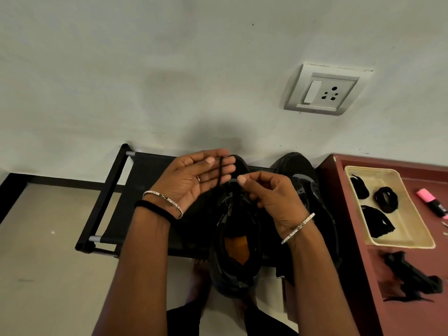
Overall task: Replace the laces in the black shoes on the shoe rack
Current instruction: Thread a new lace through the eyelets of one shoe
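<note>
Slippage of the lace (pixel 219 175) is risked, being merely draped over straight fingers of the left hand (pixel 191 180), while whatever the curled right hand (pixel 274 197) alongside pinches cannot be told.

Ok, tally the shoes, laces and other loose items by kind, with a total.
Black shoes: 2
Lace bundles in the tray: 3
Loose lace pile on the table: 1
Single lace above the near shoe: 1
Tray: 1
Pink highlighter: 1
Total: 9

A grey wall socket (pixel 322 89) up right — a pink highlighter (pixel 432 202) lies on the maroon table (pixel 431 260).
</note>
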